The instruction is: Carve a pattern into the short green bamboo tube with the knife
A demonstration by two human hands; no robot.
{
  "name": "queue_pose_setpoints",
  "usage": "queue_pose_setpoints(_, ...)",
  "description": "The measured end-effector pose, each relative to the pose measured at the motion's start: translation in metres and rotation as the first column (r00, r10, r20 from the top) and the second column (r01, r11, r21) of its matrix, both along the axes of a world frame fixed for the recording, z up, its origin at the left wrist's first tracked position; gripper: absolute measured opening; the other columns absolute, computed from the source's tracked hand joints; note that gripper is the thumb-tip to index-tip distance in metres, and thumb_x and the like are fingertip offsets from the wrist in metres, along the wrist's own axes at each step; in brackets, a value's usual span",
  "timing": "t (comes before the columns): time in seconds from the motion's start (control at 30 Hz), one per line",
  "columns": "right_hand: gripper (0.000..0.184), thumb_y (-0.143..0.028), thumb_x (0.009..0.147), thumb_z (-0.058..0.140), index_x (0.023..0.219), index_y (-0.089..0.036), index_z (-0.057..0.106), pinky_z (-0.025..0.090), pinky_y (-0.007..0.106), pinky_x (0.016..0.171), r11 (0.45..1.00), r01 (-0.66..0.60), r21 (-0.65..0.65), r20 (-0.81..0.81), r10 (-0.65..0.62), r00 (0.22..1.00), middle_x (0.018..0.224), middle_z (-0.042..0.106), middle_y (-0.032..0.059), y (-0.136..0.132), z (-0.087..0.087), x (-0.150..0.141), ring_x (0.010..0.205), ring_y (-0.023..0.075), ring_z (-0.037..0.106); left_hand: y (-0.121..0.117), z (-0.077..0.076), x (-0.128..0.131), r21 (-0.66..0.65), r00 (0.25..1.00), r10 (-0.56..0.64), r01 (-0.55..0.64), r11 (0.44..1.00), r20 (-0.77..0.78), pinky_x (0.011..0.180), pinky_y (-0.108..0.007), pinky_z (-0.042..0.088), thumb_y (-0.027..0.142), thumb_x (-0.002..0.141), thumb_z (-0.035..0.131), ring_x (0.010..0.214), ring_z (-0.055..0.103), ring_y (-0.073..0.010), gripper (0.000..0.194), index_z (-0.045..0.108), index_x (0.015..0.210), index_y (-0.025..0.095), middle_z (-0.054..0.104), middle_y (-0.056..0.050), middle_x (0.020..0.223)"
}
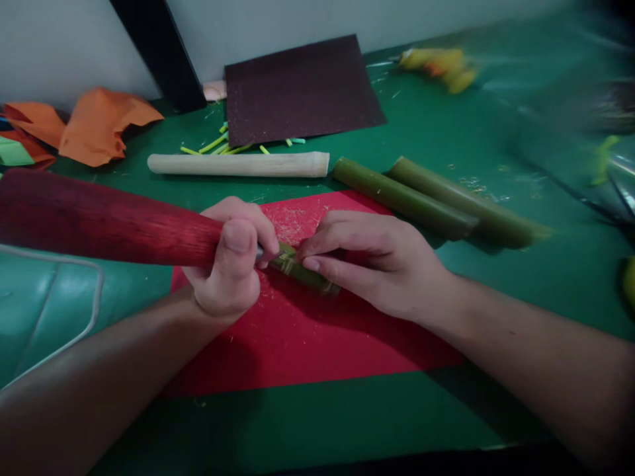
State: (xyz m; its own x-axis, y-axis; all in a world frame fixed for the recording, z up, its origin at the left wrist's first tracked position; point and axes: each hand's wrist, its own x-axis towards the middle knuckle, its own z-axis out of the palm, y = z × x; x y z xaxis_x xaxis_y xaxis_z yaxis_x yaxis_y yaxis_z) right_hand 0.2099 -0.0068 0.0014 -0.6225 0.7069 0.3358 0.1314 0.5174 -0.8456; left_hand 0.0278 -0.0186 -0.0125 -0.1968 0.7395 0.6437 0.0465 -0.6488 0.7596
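Observation:
My left hand is wrapped round the narrow end of a thick red wooden tool handle. A bit of grey metal shows past the thumb; the working end is hidden by my fingers. Just beyond lies a short green bamboo piece, with pale scraped marks on its skin, over a red sheet. My right hand has its thumb and fingers pinched together on the bamboo piece near its middle. Fine pale shavings are scattered on the sheet around it.
Behind the sheet lie a pale stripped bamboo stick and two green bamboo lengths. Farther back are a dark brown sheet, yellow-green strips, crumpled orange paper and a blurred yellow object, all on a green table.

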Motion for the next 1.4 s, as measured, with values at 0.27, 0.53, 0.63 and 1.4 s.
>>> queue_pose_setpoints(0.27,0.012,-0.019,0.096,0.062,0.091,-0.020,0.074,0.052,0.029,0.076,1.000,-0.017,-0.012,-0.010,0.016,1.000,0.083,0.072,0.0022,-0.001,-0.001,0.000,0.080,0.0139,0.065,0.001,-0.001,-0.001,-0.019,1.000,-0.010,0.010,1.000,0.018,0.040,-0.031,0.026,0.057,0.092,0.064,0.038,0.042,-0.0058,0.057,0.058,0.050,0.018,0.047,0.001,0.047)
queue_pose_setpoints(0.53,0.019,-0.032,0.093,0.065,0.077,-0.024,0.068,0.051,0.031,0.071,0.993,0.082,-0.080,0.104,-0.074,0.992,0.073,0.070,-0.0003,-0.006,0.009,-0.002,0.072,0.0158,0.063,-0.001,0.000,0.003,-0.039,0.998,0.034,-0.032,0.999,0.055,0.040,-0.030,0.025,0.057,0.091,0.066,0.041,0.042,-0.0036,0.058,0.056,0.051,0.015,0.047,0.002,0.048)
queue_pose_setpoints(0.63,0.026,-0.034,0.095,0.060,0.071,-0.025,0.065,0.052,0.034,0.072,0.987,0.128,-0.095,0.139,-0.114,0.984,0.070,0.068,0.0009,-0.006,0.011,-0.001,0.072,0.0180,0.064,0.001,0.000,0.002,-0.049,0.999,0.001,0.000,0.999,0.036,0.039,-0.030,0.025,0.059,0.092,0.063,0.040,0.042,-0.0031,0.061,0.055,0.051,0.015,0.046,0.002,0.047)
queue_pose_setpoints(1.4,0.017,-0.035,0.077,0.072,0.079,-0.020,0.064,0.030,0.028,0.055,0.978,0.208,0.016,0.421,-0.195,0.886,0.072,0.062,-0.0015,-0.008,0.003,-0.011,0.064,0.0124,0.052,-0.001,0.003,-0.006,-0.188,0.908,-0.335,0.293,0.937,-0.251,0.045,-0.020,0.042,0.032,0.093,0.068,0.048,0.050,-0.0071,0.040,0.052,0.059,0.017,0.052,0.002,0.054)
